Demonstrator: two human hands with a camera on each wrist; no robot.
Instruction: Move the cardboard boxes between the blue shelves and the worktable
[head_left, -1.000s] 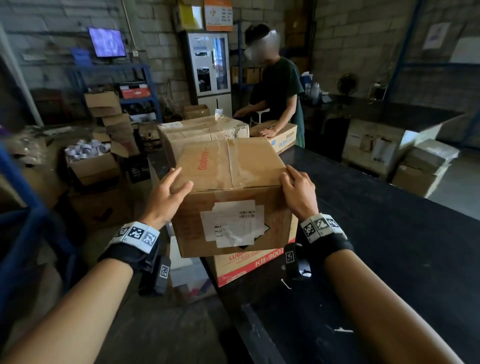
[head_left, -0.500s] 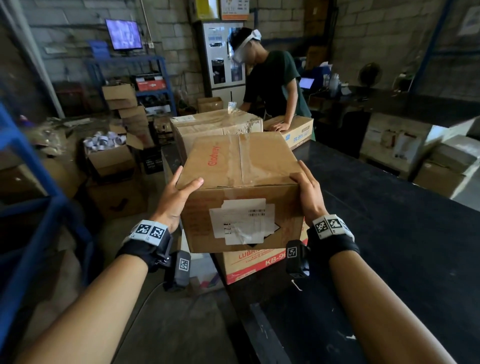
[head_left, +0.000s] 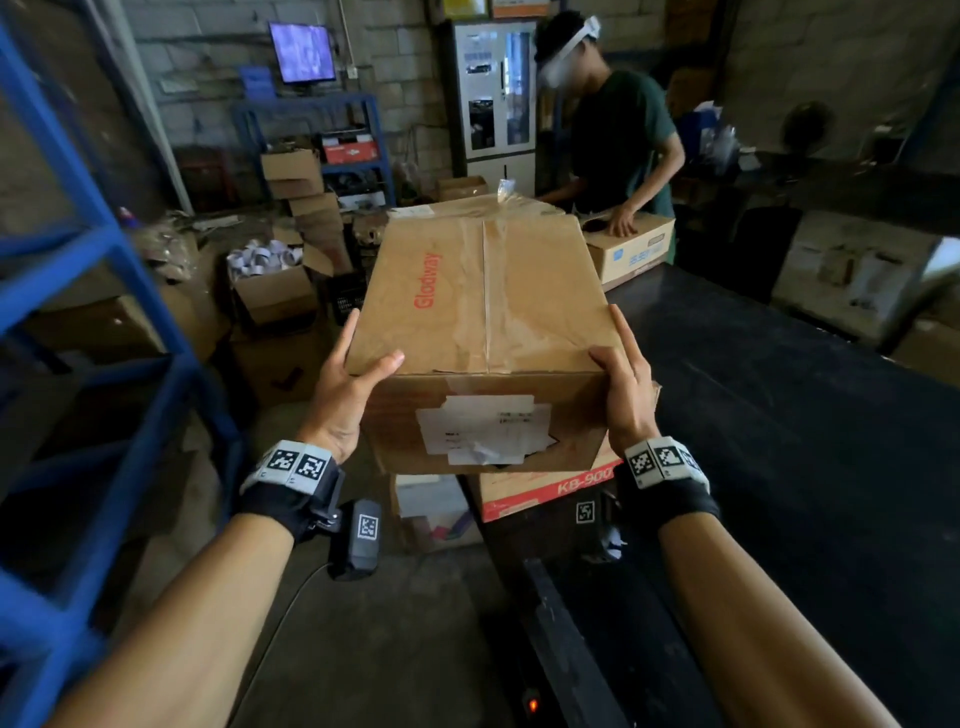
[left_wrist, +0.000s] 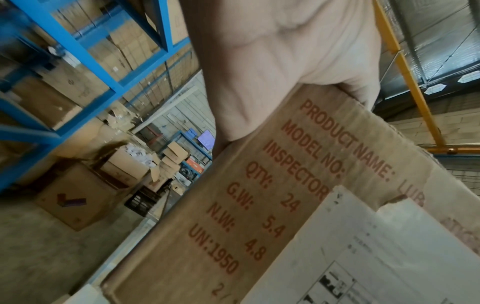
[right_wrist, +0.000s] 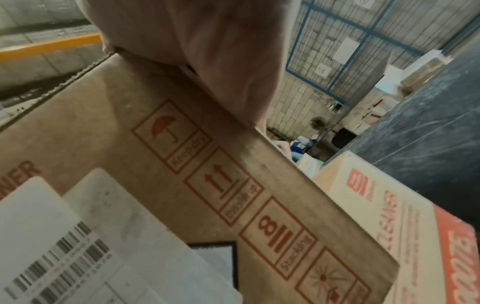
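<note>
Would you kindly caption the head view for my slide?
Both hands, left hand and right hand, hold a taped Glodway box above the worktable.

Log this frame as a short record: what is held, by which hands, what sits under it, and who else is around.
held item: cardboard box, taped shut, with a paper label
left hand: grips the box's left side
right hand: grips its right side
below: red and white box on the black worktable
left of view: blue shelves
background: person in green shirt touching another box
</note>
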